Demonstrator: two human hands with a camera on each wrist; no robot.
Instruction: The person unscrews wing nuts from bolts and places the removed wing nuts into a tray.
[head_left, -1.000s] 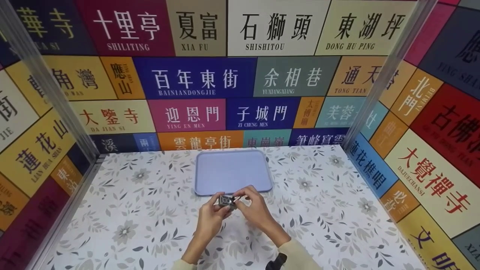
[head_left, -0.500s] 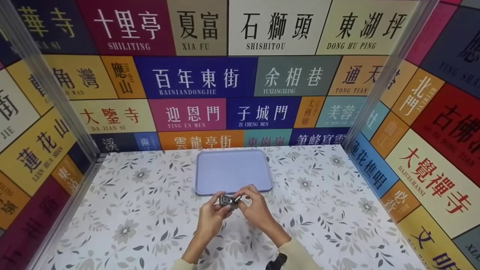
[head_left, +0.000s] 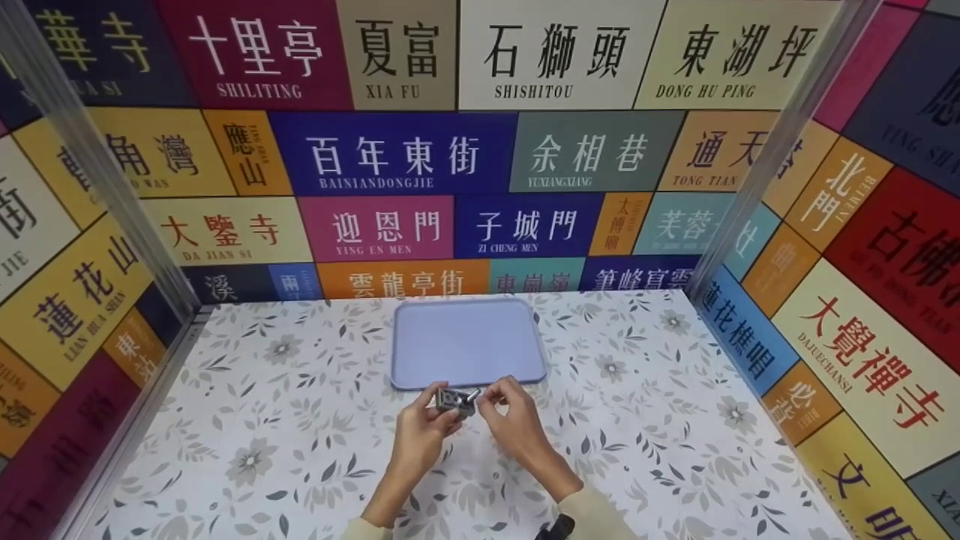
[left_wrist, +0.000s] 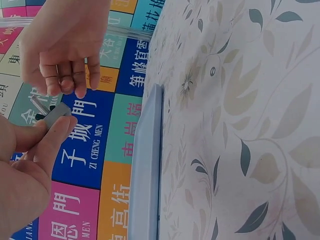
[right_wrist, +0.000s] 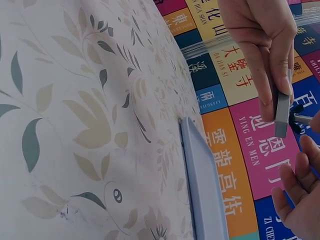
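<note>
My left hand point(head_left: 421, 435) pinches a small grey metal block point(head_left: 455, 401) between thumb and fingers, raised in front of the tray's near edge. A dark fitting point(right_wrist: 296, 117) projects from the block's face, with a thin ridged metal rod point(left_wrist: 39, 106) standing out of it at a slant. Beside the rod is my right hand point(head_left: 517, 424), fingers loosely bent and fingertips right at the rod's tip. That tip shows free of the fingers in the left wrist view. Part of the block is covered by the left thumb and fingers.
A pale blue rectangular tray point(head_left: 466, 345) lies on the floral table covering point(head_left: 300, 420) beyond the hands. Colourful lettered panels point(head_left: 390, 154) form walls at the back and sides. A dark band point(head_left: 556, 528) circles the right wrist.
My right fingers have drawn slightly back to the right from the block, exposing more of the rod. My left hand still holds the block in about the same place.
</note>
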